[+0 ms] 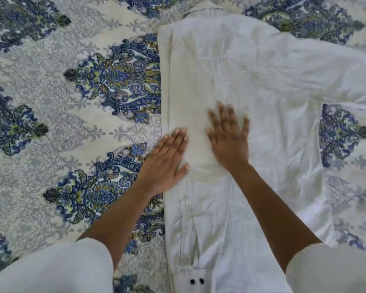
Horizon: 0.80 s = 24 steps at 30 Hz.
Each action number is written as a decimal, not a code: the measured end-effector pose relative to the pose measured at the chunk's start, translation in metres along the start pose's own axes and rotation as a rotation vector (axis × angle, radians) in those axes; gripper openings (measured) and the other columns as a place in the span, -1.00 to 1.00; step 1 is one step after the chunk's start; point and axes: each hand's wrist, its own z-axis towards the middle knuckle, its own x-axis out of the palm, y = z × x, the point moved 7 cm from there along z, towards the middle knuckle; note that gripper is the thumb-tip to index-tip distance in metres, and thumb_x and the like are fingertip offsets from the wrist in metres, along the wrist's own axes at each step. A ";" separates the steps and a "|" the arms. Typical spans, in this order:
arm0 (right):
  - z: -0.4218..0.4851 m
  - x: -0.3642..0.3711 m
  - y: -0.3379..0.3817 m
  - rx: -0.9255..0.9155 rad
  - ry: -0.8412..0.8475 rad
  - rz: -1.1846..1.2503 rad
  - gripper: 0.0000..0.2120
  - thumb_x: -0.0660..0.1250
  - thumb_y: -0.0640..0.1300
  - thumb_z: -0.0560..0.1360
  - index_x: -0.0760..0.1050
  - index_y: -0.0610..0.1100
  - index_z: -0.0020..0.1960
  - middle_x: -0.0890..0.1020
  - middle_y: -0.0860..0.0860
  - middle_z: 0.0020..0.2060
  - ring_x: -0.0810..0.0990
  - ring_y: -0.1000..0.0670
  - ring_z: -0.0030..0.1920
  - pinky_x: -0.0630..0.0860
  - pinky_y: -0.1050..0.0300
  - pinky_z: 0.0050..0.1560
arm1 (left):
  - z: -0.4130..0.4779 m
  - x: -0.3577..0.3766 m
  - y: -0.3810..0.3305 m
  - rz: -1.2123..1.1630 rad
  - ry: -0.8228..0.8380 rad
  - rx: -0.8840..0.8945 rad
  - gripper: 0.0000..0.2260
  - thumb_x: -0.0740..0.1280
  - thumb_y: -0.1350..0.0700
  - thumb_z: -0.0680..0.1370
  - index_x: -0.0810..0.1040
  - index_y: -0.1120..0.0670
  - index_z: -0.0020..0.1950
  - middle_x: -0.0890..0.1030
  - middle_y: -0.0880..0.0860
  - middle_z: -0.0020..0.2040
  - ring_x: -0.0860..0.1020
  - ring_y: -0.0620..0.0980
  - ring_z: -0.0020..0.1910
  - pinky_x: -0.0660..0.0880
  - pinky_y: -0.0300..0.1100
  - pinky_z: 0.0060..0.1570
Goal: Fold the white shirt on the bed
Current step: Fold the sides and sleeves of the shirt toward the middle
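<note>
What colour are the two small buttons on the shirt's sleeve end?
The buttons look black; head view.

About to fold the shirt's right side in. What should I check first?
1. Left fold edge straight: ok.
2. Folded-in sleeve lies along the white shirt, cuff inside the edge: ok.
3. Left hand and right hand flat, fingers straight, gripping nothing: ok.
4. Right half smooth: not ok, creased.
5. Right sleeve gathered in: not ok, spread over the bedspread.
6. Collar flat: cannot tell.
</note>
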 end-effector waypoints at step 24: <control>-0.195 -0.035 -0.122 0.410 0.047 0.363 -0.52 0.02 -0.05 0.53 0.33 -0.14 0.41 0.36 -0.13 0.41 0.29 -0.19 0.41 0.18 -0.17 0.37 | -0.033 -0.043 -0.166 -0.163 -0.056 0.008 -0.54 0.02 0.01 0.58 0.46 0.25 0.31 0.49 0.19 0.32 0.43 0.15 0.34 0.35 0.08 0.29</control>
